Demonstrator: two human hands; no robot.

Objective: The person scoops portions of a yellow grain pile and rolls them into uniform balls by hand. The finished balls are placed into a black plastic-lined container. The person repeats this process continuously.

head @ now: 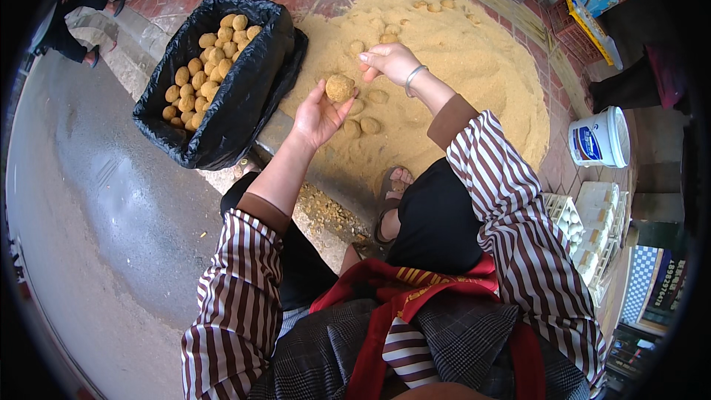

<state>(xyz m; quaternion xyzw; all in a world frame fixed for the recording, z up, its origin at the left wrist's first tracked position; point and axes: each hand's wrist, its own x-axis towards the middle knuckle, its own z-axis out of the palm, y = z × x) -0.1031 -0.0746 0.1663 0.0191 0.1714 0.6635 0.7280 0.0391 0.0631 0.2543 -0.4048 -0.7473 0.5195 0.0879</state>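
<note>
My left hand holds an egg-shaped ball coated in tan grains on its fingertips, palm up. Just up and to the right is my right hand, with thumb and fingers drawn together and nothing visible in them; a bangle circles that wrist. Both hands are above a wide heap of tan grainy powder, like sawdust or husk. Several coated balls lie half sunk in the heap below my hands. Left of it stands a container lined with a black plastic bag, holding many similar coated balls.
At right are a white plastic bucket and egg trays with pale eggs. Plastic crates stand at upper right. My sandalled foot is at the heap's near edge. Another person's legs show at upper left, by the wet road.
</note>
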